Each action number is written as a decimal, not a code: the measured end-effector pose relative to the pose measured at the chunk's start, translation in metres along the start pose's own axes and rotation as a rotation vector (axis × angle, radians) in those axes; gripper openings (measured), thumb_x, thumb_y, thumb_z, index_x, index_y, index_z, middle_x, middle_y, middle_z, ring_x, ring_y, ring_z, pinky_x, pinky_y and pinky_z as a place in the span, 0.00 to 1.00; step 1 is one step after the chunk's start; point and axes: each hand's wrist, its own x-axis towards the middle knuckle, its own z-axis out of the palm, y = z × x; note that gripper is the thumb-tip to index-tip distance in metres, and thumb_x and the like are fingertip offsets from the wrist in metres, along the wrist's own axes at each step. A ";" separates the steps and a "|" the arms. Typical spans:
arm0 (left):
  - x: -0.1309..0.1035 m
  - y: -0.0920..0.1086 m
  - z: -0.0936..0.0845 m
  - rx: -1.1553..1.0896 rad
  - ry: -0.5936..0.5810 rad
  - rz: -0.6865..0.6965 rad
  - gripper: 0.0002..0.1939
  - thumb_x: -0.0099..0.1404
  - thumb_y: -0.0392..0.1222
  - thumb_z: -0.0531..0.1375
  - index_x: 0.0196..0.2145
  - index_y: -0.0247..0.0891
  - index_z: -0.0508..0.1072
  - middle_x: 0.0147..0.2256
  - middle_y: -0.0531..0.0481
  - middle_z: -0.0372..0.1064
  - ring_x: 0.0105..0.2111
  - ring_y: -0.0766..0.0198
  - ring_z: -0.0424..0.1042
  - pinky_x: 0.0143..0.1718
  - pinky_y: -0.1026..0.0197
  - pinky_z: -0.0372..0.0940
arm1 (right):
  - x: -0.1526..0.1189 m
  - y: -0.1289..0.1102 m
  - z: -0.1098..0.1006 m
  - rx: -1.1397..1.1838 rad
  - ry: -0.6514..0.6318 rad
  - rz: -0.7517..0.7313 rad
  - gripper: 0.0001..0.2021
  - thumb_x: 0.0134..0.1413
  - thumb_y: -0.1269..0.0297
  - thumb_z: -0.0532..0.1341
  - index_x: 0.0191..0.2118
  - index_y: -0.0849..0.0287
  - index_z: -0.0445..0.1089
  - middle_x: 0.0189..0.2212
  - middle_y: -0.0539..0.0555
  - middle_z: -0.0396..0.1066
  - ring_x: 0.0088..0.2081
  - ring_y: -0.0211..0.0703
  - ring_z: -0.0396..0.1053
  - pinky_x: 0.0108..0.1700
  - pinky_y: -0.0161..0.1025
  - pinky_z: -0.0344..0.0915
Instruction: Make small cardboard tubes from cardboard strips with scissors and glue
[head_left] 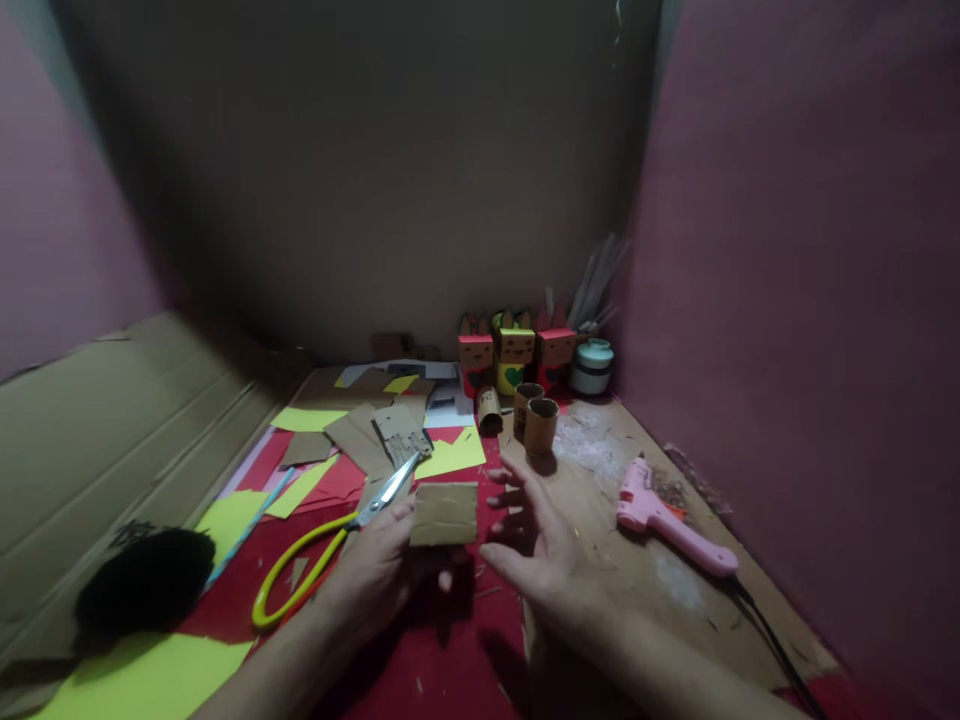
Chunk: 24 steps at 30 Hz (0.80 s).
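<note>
A small brown cardboard box-like piece point(444, 514) is held in my left hand point(390, 560), whose fingers reach under and behind it. My right hand point(532, 535) is just right of the piece, fingers apart and holding nothing. Scissors with yellow handles point(300, 560) lie left of my left hand, blades pointing away. Beyond my hands stand two cardboard tubes point(541, 426), with another tube point(489, 410) lying beside them. A pink glue gun point(671, 520) lies at the right.
Cardboard scraps point(360, 440) and yellow paper point(450, 455) spread over the left and middle. Figures with box heads point(516, 350) stand at the back beside a pale green lidded pot point(592, 367). A black round object point(146, 580) is at the left.
</note>
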 end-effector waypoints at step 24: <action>0.042 0.015 0.027 -0.283 -0.015 -0.113 0.11 0.60 0.31 0.57 0.39 0.31 0.76 0.30 0.44 0.77 0.21 0.66 0.72 0.19 0.68 0.67 | 0.026 -0.003 0.002 0.279 -0.072 -0.001 0.49 0.39 0.68 0.68 0.67 0.51 0.46 0.55 0.60 0.61 0.41 0.44 0.70 0.42 0.44 0.70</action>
